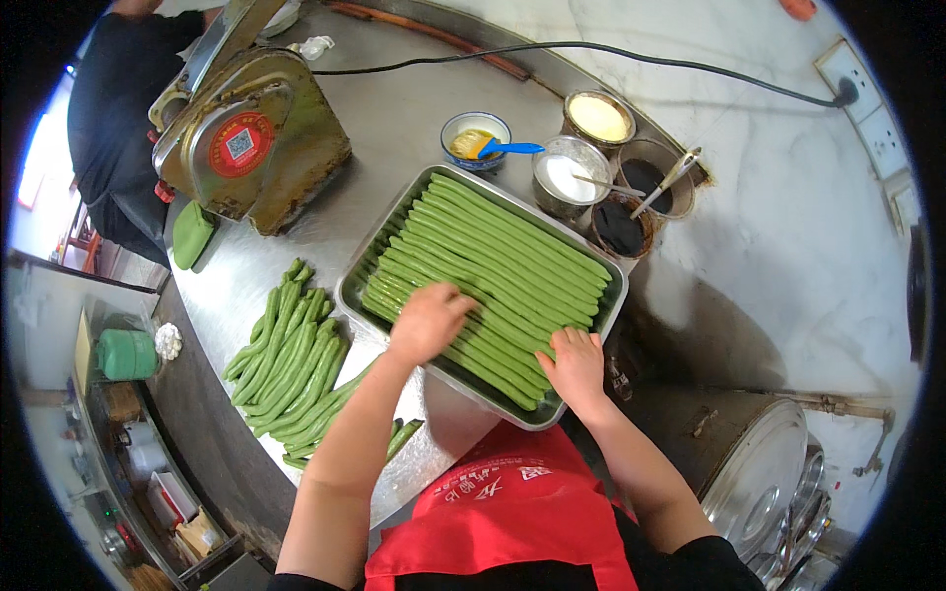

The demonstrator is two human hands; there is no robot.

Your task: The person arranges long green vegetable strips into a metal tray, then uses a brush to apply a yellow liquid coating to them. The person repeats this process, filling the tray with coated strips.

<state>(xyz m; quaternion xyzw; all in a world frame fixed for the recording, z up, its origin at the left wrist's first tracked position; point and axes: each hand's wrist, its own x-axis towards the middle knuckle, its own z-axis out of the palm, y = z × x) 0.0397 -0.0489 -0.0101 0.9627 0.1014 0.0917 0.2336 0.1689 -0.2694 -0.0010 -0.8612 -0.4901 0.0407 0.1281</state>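
Observation:
A rectangular metal tray [621, 310] holds green dough strips [488, 244] laid side by side in one long row. My left hand [432, 318] rests over the strips near the tray's left front side, its fingers curled down and slightly blurred. At the strips' right ends, by the tray's front right wall, is my right hand [576, 363], fingertips on the dough. Whether either hand pinches a strip is hidden under the fingers. Left of the tray, a loose pile of more green strips [295, 362] lies on the metal worktop [384, 118], partly behind my left forearm.
A dough-pressing machine [295, 140] stands at back left, a green dough piece [194, 235] beside it. Behind the tray are a bowl [477, 122] with a blue-handled brush [510, 148] and several seasoning pots [569, 177]. A power cord [591, 46] crosses behind. Another person [122, 133] stands at left.

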